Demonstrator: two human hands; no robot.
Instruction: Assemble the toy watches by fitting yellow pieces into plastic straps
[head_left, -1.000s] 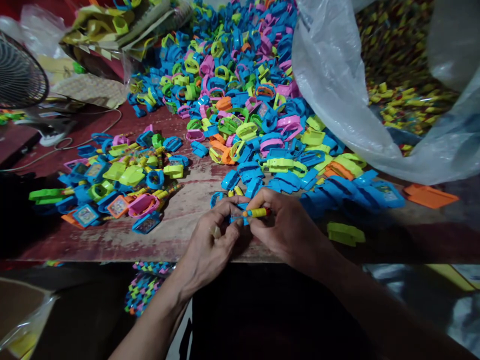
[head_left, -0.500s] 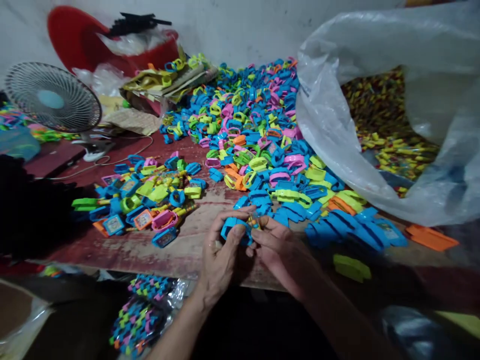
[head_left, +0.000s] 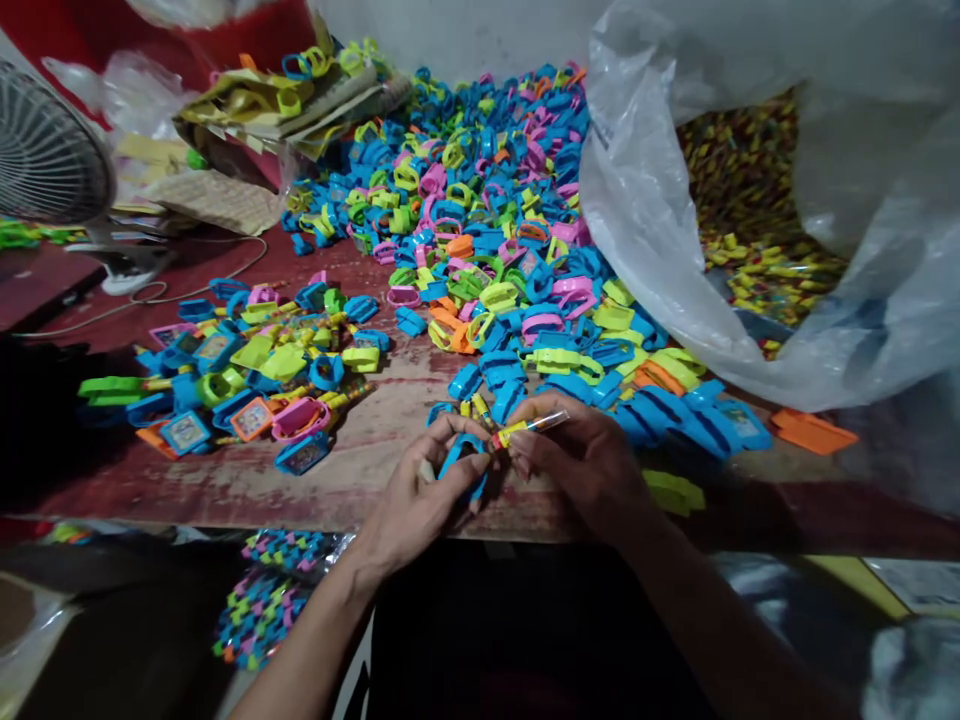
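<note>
My left hand [head_left: 416, 490] is closed round a blue plastic toy watch [head_left: 471, 450], thumb pressed on its near side. Between the thumb and fingers of my right hand [head_left: 596, 460] is a small tube [head_left: 531, 428], yellow and red with a clear end pointing up to the right. The tube's red end is close beside the watch; whether they touch I cannot tell. Just beyond my fingers lie a few yellow tubes [head_left: 480, 406]. A heap of blue, pink, yellow, green and orange toy watches [head_left: 495, 240] spreads behind my hands.
A smaller pile of watches with tubes [head_left: 255, 360] lies to the left. At the right stands a clear plastic bag [head_left: 637, 200] full of small yellow and red pieces. A fan [head_left: 52, 150] is at the far left. Below the table's edge are bagged colourful pieces [head_left: 259, 610].
The view has shifted, so the table's things appear further left and higher. My right hand now shows the tube clearly, its clear end sticking out; earlier the fingers mostly hid what was between my hands.
</note>
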